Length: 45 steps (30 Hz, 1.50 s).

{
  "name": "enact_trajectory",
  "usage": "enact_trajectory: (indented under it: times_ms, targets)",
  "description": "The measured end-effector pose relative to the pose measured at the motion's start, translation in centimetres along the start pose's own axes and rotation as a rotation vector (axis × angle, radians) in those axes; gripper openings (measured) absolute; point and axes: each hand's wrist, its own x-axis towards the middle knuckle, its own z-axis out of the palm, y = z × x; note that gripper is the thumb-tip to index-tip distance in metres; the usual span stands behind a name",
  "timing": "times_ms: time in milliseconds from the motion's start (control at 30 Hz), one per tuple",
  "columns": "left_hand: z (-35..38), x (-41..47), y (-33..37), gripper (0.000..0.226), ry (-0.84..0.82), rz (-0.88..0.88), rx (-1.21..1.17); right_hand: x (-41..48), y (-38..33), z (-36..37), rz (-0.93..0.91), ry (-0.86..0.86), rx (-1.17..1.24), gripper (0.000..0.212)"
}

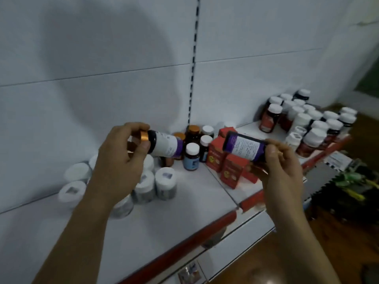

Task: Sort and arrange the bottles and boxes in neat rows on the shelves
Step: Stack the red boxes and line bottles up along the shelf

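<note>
Bottles lie sideways in both hands above the shelf (184,201). The left hand (121,160) pinches the gold-capped bottle (164,145) left of the red boxes (216,154); the right hand (281,167) grips the second purple-labelled bottle (244,146) just over them.

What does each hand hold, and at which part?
Left hand: first purple-label bottle, by its gold cap. Right hand: second purple-label bottle, at its covered end.

Bottles (164,145) are dark and glossy with paper labels; one cap (143,136) looks metallic gold; boxes (232,171) are red card; shelf (174,206) is smooth matt white; floor (338,242) is wood.
</note>
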Motion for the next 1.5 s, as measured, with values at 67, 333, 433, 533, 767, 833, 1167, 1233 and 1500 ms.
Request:
enact_trajectory:
  times_ms: [67, 333, 433, 533, 767, 833, 1167, 1233, 1500]
  targets:
    - [3.1, 1.6, 1.0, 0.03, -0.072, 0.049, 0.169, 2.9, -0.5, -1.4, -0.092, -0.113, -0.165, 0.015]
    - [9.0, 3.9, -0.7, 0.032, -0.41, -0.086, 0.493, 8.6, 2.3, 3.3, -0.647, -0.751, -0.984, 0.035]
    - [9.9, 3.9, -1.6, 0.034, -0.415, -0.079, 0.55, 9.0, 4.4, 5.4, -0.802, -0.793, -1.171, 0.038]
    - [10.3, 3.8, -2.6, 0.036, -0.376, -0.074, 0.551, 9.3, 5.6, 6.0, -0.788, -0.755, -1.218, 0.043]
    - [11.3, 4.7, -2.0, 0.038, -0.312, -0.06, 0.543, 9.8, 3.5, 1.1, -0.609, -0.525, -0.836, 0.031]
    - [11.8, 5.7, -0.8, 0.034, -0.268, -0.018, 0.554, 11.6, 2.5, -1.9, -0.598, -0.419, -0.762, 0.026]
    - [25.2, 10.1, 11.4, 0.035, -0.454, 0.215, 0.547, 32.6, 1.2, -14.8, -0.319, -0.56, -1.628, 0.025]
    - [29.8, 10.8, 13.7, 0.045, -0.57, 0.184, 0.65, 34.9, 1.0, -14.5, -0.327, -0.732, -1.706, 0.029]
    - [45.7, 11.7, 16.3, 0.05, -0.856, -0.029, 0.848, 40.1, 1.6, -14.3, -0.43, -1.192, -1.672, 0.033]
